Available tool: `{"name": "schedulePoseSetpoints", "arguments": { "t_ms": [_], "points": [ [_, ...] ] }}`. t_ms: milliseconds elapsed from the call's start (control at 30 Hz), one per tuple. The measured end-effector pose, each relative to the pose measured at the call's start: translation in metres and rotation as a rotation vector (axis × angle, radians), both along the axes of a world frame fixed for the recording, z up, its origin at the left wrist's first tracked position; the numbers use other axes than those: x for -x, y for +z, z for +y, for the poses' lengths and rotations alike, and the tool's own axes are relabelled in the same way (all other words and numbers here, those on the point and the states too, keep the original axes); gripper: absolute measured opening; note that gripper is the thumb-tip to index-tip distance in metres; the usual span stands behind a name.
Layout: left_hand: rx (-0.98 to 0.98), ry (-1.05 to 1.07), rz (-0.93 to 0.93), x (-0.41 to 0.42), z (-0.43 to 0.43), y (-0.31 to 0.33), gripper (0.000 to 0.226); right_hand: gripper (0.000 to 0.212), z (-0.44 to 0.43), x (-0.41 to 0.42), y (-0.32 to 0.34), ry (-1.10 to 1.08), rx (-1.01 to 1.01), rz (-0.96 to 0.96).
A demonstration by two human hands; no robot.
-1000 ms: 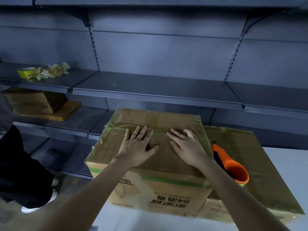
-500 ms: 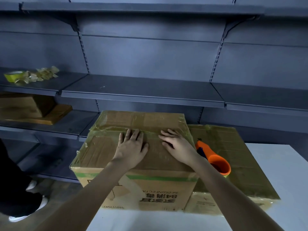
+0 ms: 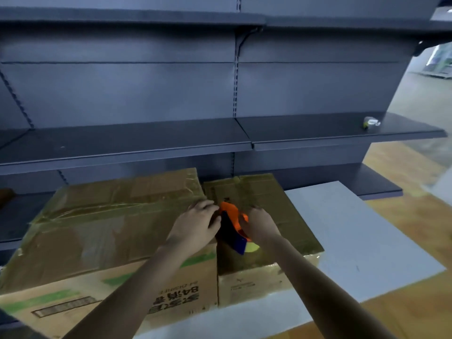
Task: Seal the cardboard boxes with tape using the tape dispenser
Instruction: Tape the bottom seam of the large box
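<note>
Two taped cardboard boxes stand side by side on a white table (image 3: 354, 231). The taller large box (image 3: 102, 223) is on the left, the lower small box (image 3: 266, 201) on the right. An orange and dark blue tape dispenser (image 3: 232, 223) with a yellow tape roll lies on the small box, close to the seam between the boxes. My left hand (image 3: 195, 226) curls over the dispenser's left side at the large box's right edge. My right hand (image 3: 259, 223) grips its right side.
Dark grey metal shelving (image 3: 171, 140) runs behind the boxes. A small tape roll (image 3: 370, 122) sits on the right end of the middle shelf. Wooden floor (image 3: 411, 216) shows to the right of the table.
Both hands left the flat top of the large box and moved right onto the tape dispenser. The view swung right, so the left shelves with the tape scraps dropped out of sight.
</note>
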State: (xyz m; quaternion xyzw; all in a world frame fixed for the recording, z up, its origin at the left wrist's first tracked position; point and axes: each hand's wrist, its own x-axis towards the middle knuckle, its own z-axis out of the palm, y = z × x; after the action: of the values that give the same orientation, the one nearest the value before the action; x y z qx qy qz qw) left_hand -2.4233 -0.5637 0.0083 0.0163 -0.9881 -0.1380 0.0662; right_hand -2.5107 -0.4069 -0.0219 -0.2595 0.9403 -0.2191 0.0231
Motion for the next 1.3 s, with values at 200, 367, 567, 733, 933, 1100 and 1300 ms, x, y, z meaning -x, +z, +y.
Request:
{"name": "schedulePoseSetpoints", "arguments": {
  "t_ms": [200, 367, 567, 733, 933, 1100, 1300],
  "points": [
    [0.104, -0.052, -0.050, 0.020, 0.029, -0.008, 0.035, 0.028, 0.007, -0.004, -0.027, 0.012, -0.095, -0.104],
    [0.116, -0.092, 0.011, 0.021, 0.030, -0.010, 0.031, 0.040, -0.005, -0.008, -0.038, 0.035, -0.092, -0.108],
    [0.009, -0.090, 0.053, 0.013, 0.023, -0.007, 0.030, 0.037, -0.013, -0.003, -0.041, 0.006, -0.067, -0.058],
    [-0.114, -0.070, 0.074, 0.006, 0.009, 0.008, 0.034, 0.023, -0.006, 0.006, -0.011, -0.061, 0.064, -0.040],
    [-0.345, 0.095, 0.199, -0.008, -0.026, 0.026, 0.032, 0.021, -0.022, 0.001, 0.071, 0.165, 0.462, -0.157],
    [-1.094, 0.369, 0.340, -0.038, -0.074, 0.057, 0.037, 0.014, -0.062, -0.023, 0.099, 0.355, 0.663, -0.414],
    [-1.634, 0.571, 0.531, -0.094, -0.141, 0.073, 0.035, 0.026, -0.131, -0.049, 0.104, 0.460, 0.713, -0.553]
  ]
}}
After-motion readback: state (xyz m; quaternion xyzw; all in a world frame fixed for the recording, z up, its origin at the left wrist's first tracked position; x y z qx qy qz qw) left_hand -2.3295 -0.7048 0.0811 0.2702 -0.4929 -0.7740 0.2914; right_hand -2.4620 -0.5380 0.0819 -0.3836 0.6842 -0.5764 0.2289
